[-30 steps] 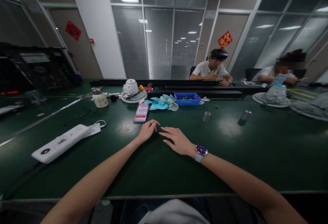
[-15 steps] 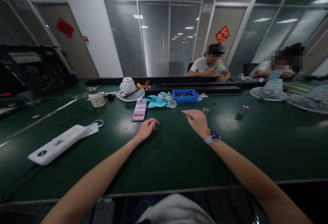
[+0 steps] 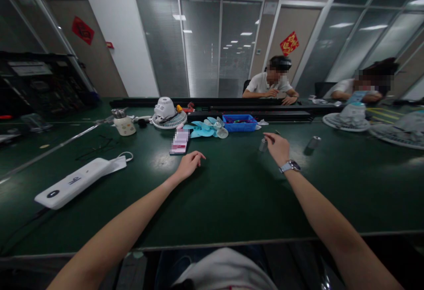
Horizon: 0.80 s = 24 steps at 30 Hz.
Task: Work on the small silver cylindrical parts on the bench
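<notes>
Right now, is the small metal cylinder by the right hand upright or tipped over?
Upright: the metal cylinder stands on end on the green table, the right hand beside its top.

Left hand [image 3: 190, 165] loosely curled; right hand [image 3: 278, 147] farther forward, fingertips [image 3: 266, 135] angled inward, perhaps nearly together.

Read nothing for certain; saw unclear characters on far-left red sign [image 3: 83, 30], far-right red sign [image 3: 289, 43], near-left white device [image 3: 74, 183].
</notes>
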Available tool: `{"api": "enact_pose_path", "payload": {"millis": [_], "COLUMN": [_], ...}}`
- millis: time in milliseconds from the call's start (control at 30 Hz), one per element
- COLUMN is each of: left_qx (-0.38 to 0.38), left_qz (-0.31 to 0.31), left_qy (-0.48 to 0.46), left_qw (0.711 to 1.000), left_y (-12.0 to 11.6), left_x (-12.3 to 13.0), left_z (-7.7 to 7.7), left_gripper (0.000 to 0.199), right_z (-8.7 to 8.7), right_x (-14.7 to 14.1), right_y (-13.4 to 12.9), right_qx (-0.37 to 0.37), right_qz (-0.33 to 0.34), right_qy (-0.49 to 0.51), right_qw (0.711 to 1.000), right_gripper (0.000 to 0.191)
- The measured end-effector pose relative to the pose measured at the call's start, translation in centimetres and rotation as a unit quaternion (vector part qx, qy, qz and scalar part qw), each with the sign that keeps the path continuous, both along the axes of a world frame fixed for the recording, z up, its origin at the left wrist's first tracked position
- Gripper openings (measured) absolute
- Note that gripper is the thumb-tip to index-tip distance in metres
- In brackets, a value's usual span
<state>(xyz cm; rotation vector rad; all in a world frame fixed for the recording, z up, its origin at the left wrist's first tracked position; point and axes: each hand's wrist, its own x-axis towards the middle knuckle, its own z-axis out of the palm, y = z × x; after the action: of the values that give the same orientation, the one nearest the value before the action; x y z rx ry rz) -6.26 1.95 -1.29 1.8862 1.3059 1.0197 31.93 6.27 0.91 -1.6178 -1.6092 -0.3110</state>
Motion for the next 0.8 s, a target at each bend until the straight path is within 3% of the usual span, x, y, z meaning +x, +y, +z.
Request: {"api": "enact_pose_path", "payload": {"millis": [300, 500, 633, 700, 800], "left_qx": [-0.007, 0.003, 0.001, 0.002, 0.006], "left_qz": [0.003, -0.001, 0.002, 0.0, 0.003], "left_qy": [0.011, 0.015, 0.019, 0.018, 0.01], "left_qw": [1.0, 1.0, 1.0, 1.0, 1.0], "left_y": [-0.1, 0.2, 0.2, 0.2, 0.0], "left_x": [0.1, 0.1, 0.1, 0.1, 0.1], "left_z": [0.2, -0.2, -0.3, -0.3, -0.1], "left_gripper": [0.037, 0.037, 0.036, 0.036, 0.037], "right_z": [0.1, 0.1, -0.1, 0.9, 4.5], "right_x": [0.0, 0.1, -0.1, -0.5, -1.8], "right_y": [0.6, 0.7, 0.8, 0.2, -2.7], "right_qx": [-0.025, -0.015, -0.052, -0.046, 0.073], "right_qz": [-0.032, 0.005, -0.027, -0.041, -0.034], "right_qy": [-0.007, 0.029, -0.016, -0.046, -0.099], "right_qw": [0.999, 0.999, 0.998, 0.997, 0.992], "right_gripper": [0.03, 0.03, 0.029, 0.029, 0.026]}}
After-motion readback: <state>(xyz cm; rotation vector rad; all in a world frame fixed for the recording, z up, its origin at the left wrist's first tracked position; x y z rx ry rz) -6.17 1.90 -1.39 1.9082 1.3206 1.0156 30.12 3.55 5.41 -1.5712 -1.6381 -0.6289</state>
